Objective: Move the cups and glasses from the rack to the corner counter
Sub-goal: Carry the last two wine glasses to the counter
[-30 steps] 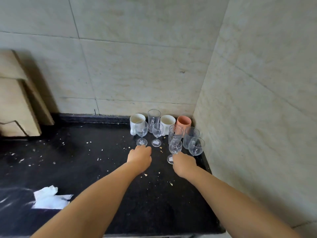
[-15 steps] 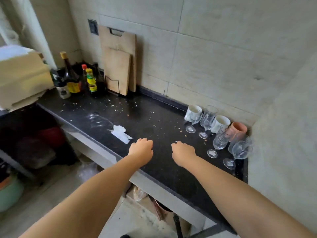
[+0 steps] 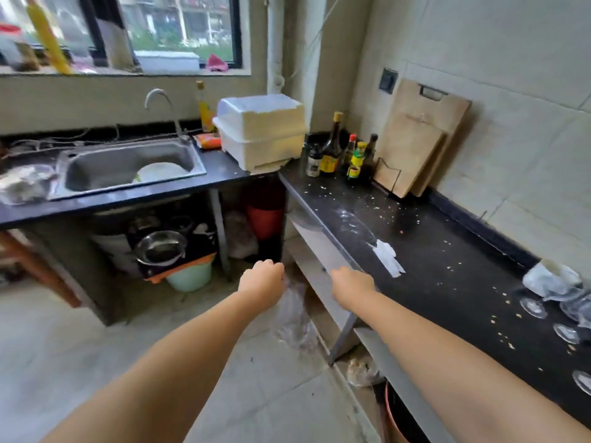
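At the far right edge of the black stone counter [image 3: 447, 251]: the clear stemmed glasses [image 3: 543, 306] and a white cup [image 3: 543, 276] stand bunched together, blurred and partly cut off by the frame.

Rack: the white lidded plastic dish rack [image 3: 260, 131] sits on the counter end beside the steel sink [image 3: 128, 164], well apart from the glasses; its lid looks closed, and I cannot tell what is left inside.

Left hand [image 3: 262, 282]: fingers curled under, holding nothing, out over the floor.

Right hand [image 3: 351, 286]: also loosely curled and holding nothing, just off the counter's front edge.

Step in hand: likely the walk back to the rack for another load.

Risk, clutter: dark sauce bottles [image 3: 339, 151] stand just beside the rack, so a wide reach for the lid could knock one over.

Risk, load: two stemmed glasses per trip, held by thin stems, could clink or slip.

Risk, landing: the corner group is crowded, so setting another glass down blind may tip a neighbour.

Risk, surface: pale crumbs [image 3: 377, 206] litter the counter and could leave a foot rocking.
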Motion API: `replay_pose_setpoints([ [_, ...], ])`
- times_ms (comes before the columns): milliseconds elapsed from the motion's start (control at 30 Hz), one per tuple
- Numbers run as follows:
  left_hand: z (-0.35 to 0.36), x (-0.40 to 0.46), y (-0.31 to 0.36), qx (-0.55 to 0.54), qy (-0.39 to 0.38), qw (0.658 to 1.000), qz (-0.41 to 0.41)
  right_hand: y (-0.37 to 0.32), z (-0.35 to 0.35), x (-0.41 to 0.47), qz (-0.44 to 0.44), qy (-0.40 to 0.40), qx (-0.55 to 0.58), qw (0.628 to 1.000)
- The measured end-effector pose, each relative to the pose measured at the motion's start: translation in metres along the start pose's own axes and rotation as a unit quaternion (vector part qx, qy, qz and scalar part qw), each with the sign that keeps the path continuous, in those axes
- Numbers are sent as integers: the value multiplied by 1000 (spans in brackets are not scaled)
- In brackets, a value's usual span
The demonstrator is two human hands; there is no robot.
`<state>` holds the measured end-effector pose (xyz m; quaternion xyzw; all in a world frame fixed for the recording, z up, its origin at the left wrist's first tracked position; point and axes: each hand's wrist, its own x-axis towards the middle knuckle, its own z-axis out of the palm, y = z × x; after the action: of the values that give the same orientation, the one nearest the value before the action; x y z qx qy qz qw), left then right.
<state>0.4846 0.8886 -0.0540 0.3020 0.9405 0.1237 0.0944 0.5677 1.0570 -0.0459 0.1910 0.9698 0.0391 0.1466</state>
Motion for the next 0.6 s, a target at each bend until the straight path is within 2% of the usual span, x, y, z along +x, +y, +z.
replay_pose_setpoints([
  [333, -76, -115, -279, 12, 34, 980, -195, -317, -40, 16, -206, 32, 19, 978],
  [500, -105, -163, -371, -55, 84, 953, -285, -441, -63, 15, -303, 49, -5, 952],
  [600, -115, -178, -405, -80, 110, 939, -317, -488, -75, 18, -336, 49, -14, 941],
])
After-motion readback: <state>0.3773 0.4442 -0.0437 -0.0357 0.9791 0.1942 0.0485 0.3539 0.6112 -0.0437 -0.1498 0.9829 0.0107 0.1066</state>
